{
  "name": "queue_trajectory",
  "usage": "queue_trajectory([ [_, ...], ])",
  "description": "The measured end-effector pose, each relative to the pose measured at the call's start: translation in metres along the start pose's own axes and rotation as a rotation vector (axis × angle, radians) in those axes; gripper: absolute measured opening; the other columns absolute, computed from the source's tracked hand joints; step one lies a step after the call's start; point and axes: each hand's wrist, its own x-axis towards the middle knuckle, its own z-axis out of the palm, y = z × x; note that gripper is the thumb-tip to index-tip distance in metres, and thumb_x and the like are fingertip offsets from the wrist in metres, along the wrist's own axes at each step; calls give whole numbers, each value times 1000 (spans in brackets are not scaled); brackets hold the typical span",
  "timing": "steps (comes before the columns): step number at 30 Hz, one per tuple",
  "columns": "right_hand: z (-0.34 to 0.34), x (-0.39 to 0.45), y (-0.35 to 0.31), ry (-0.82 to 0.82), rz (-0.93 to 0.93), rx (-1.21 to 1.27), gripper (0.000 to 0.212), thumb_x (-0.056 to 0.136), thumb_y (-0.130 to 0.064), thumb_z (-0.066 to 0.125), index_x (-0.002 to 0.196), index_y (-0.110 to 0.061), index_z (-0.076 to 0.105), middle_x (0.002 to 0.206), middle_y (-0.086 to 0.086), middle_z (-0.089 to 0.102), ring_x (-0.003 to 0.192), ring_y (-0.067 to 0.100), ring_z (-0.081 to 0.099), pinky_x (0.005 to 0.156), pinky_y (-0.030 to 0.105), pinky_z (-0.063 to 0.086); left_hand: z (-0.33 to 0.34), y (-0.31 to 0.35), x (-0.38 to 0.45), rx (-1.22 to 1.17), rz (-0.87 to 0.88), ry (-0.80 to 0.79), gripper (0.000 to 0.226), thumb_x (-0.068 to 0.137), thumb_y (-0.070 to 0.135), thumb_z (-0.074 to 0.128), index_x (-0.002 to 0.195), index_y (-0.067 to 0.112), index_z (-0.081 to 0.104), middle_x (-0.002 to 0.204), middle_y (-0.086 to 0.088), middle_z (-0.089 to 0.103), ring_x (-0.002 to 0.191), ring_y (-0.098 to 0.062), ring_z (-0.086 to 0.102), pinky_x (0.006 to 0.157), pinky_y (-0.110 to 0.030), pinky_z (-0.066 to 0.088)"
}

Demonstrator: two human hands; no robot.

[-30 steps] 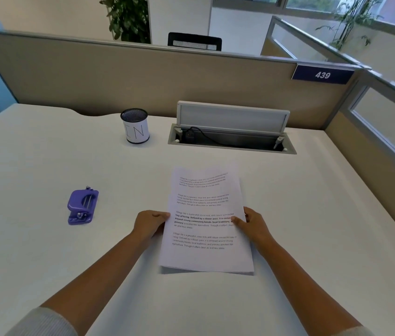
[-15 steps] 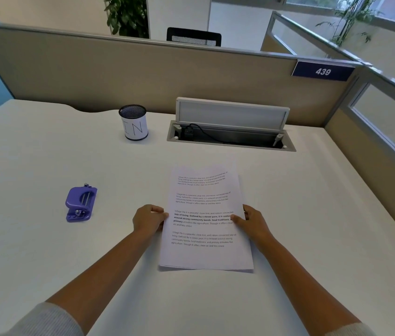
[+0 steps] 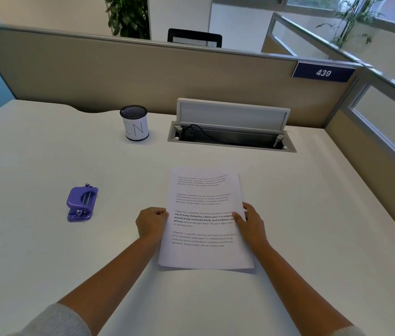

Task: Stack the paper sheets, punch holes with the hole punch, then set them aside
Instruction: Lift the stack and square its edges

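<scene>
A stack of printed paper sheets (image 3: 203, 207) is held over the middle of the white desk, its near edge lifted slightly off the surface. My left hand (image 3: 151, 223) grips the stack's left edge with curled fingers. On the right edge, my right hand (image 3: 251, 221) pinches the stack, thumb lying on top of the text. A purple hole punch (image 3: 81, 203) lies on the desk well to the left of the sheets, apart from both hands.
A mesh pen cup (image 3: 135, 122) labelled "IN" stands at the back. Right of it is an open cable tray (image 3: 230, 135) with its lid raised. Beige partition walls (image 3: 143, 76) close off the desk at the back and right.
Both hands keep the same grip on the stack. The sheets and hands have barely shifted; the camera has tilted slightly.
</scene>
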Motion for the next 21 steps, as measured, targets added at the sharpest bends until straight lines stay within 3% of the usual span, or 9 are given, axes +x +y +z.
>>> queue_trajectory([
  [5,2,-1,2,45,23,62,36,92,-22,54,125,-13,45,109,12,66,77,13,57,59,16,40,-1,0,0,27,2,4,22,83,9,60,102,2,68,112,-14,68,103,-29,62,91,-33,46],
  [8,2,-1,3,65,36,83,34,91,-21,54,124,-15,45,99,10,68,68,7,57,54,10,39,-1,1,-1,29,1,6,23,84,9,59,103,2,68,113,-14,67,105,-28,61,91,-31,44],
  [11,2,0,4,64,45,94,36,91,-21,55,125,-13,47,111,12,65,77,12,57,52,6,39,-1,1,-1,17,-4,9,22,83,8,60,102,2,69,112,-13,68,103,-29,62,92,-34,48],
  [17,1,1,6,47,57,117,39,90,-22,56,128,-11,48,124,11,61,94,14,55,67,18,41,0,2,-1,16,-9,16,21,83,8,60,101,3,69,110,-13,68,102,-29,62,90,-33,48],
  [21,0,1,5,35,67,142,40,90,-21,56,128,-11,49,128,9,58,116,20,54,83,24,39,-1,3,-2,15,5,18,18,83,7,58,95,2,71,104,-15,70,92,-32,65,83,-35,52],
])
